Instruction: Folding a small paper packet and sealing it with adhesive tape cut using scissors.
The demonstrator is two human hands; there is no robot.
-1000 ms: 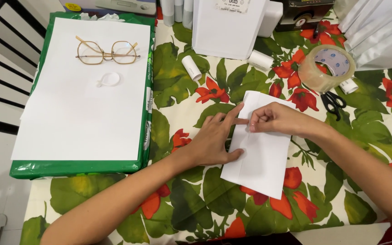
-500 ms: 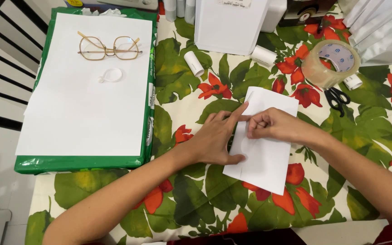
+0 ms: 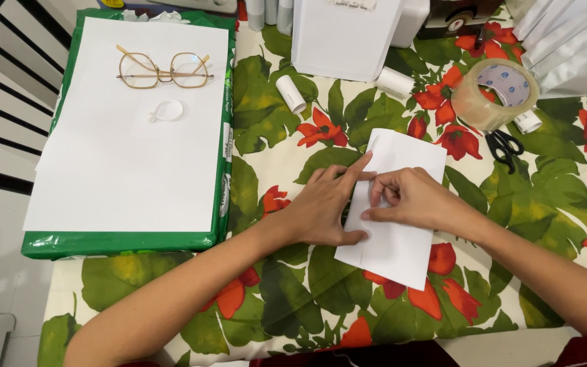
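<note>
Folded white paper point(image 3: 397, 238) lies flat beneath both hands' grip.

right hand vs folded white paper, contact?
Touching. The head view shows the right hand lying on the folded white paper, fingertips pressed flat onto it with no gap, beside the left hand.

Glasses point(image 3: 165, 71) lie on the paper ream point(image 3: 125, 129), left of the folded sheet point(image 3: 394, 207) (tape roll point(image 3: 499, 94) behind).

On the flower-patterned surface point(image 3: 273, 285), gold-rimmed glasses point(image 3: 164, 71) lie on a white sheet point(image 3: 123, 163) atop a green paper ream point(image 3: 220, 170). Right of the ream: a clear tape roll point(image 3: 499, 94), black scissors point(image 3: 504, 147) just beside it.
</note>
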